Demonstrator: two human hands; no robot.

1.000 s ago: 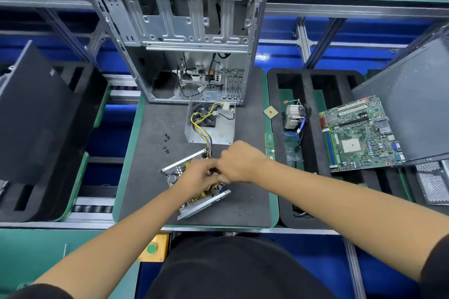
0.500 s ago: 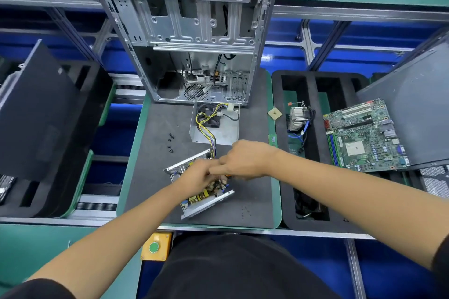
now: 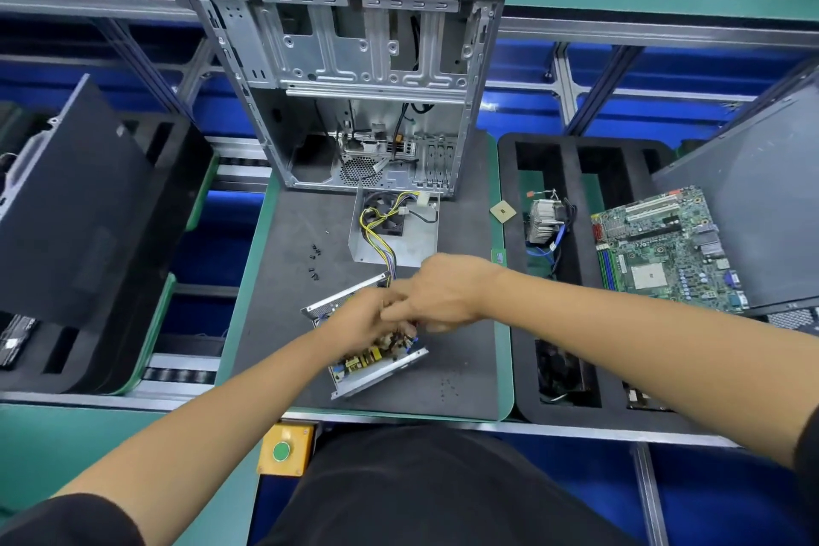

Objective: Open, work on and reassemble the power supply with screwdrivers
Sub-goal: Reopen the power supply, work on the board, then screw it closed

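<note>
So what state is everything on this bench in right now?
Power supply: opened, circuit board exposed, lying on the mat.
Power supply cover: off, behind the board, joined to it by wires.
Screws: out, loose on the mat.
Computer case: upright, side open, gutted.
Motherboard: removed, lying in the foam tray.
Left hand, right hand: both over the board; grip unclear.

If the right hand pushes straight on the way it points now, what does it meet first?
Probably the left hand: the right hand points left across the opened power supply, and the two look already touching, though depth is unclear.
</note>
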